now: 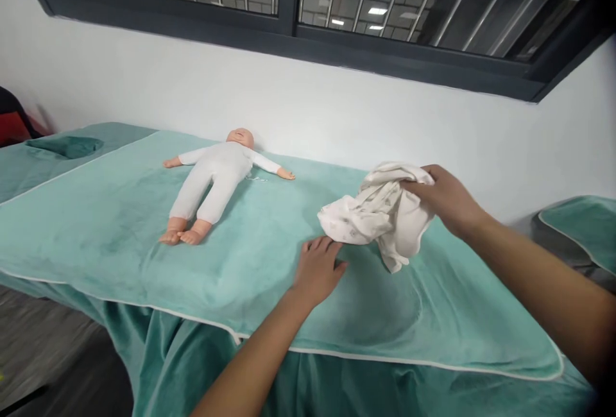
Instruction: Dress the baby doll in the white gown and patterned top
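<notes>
A bunched white baby garment (366,218) with small faint prints hangs from my right hand (445,199), whose fingers are closed on its upper right part. The folds hide its exact cut. My left hand (320,271) lies palm down on the green cover, fingers stretched out, their tips at the garment's lower left edge. Whether they touch it I cannot tell. Further left, a baby doll (216,170) in a white long-sleeved suit lies on its back, arms spread, with bare hands and feet. A thin white tie (257,179) shows beside its waist.
A green plush cover (120,256) with white piping is spread over the bed. Its face hole (65,146) is at the far left. Behind stands a white wall (308,109) below a dark-framed, barred window (293,32). Another green-covered surface (584,228) sits at the right.
</notes>
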Tool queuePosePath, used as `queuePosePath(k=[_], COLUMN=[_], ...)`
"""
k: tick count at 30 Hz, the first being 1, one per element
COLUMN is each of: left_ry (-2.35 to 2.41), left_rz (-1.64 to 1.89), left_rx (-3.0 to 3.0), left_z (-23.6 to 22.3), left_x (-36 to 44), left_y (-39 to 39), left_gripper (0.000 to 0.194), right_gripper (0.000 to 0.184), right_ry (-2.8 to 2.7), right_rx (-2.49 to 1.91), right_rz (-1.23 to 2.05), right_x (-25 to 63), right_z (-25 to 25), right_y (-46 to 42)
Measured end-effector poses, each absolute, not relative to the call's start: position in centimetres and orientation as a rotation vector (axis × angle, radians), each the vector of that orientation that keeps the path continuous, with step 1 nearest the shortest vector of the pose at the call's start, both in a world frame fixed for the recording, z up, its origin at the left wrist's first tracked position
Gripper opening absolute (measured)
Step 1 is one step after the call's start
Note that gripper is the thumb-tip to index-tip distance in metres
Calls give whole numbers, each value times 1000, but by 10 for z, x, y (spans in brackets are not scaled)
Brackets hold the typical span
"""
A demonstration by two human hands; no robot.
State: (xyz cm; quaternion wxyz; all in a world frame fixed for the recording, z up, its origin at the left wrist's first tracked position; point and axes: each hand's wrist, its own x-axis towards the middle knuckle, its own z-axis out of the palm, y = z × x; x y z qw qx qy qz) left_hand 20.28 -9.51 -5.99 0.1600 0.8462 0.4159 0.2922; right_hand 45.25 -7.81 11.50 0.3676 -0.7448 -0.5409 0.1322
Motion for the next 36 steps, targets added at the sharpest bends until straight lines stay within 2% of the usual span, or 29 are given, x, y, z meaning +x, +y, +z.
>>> queuePosePath(k=[4, 7, 12, 15, 23, 27, 31, 36], left_ry=[1133, 1155, 1171, 1188, 1133, 1062, 1006, 914], left_rz=[871, 895, 956, 975, 975, 1077, 1420, 1595], left_rx=[2393, 2289, 2191, 2131, 2177, 2015, 1377, 983], left_z=[-65, -68, -68, -68, -73, -79, -82, -73], left_x=[201, 196, 195, 195, 195, 196, 190, 183], left_y=[-97, -96, -97, -99, -96, -93, -88, -85], left_gripper=[27, 23, 32, 39, 58, 59, 56, 57], right_gripper=[47, 41, 16, 10, 15, 16, 30, 43], right_ry=[-1562, -1421, -1033, -892, -1025, -1208, -1456, -1942], right_rx=[-1931, -1966, -1689, -1495, -968, -779, -885, -1522], right_rz=[623, 579, 275, 213, 376, 560, 725, 604], right_x=[460, 478, 500, 494, 439, 385, 336, 352], right_z=[148, 151, 141, 145, 194, 206, 181, 83], right_y=[-84, -83, -79, -77, -52, -44, -46, -38])
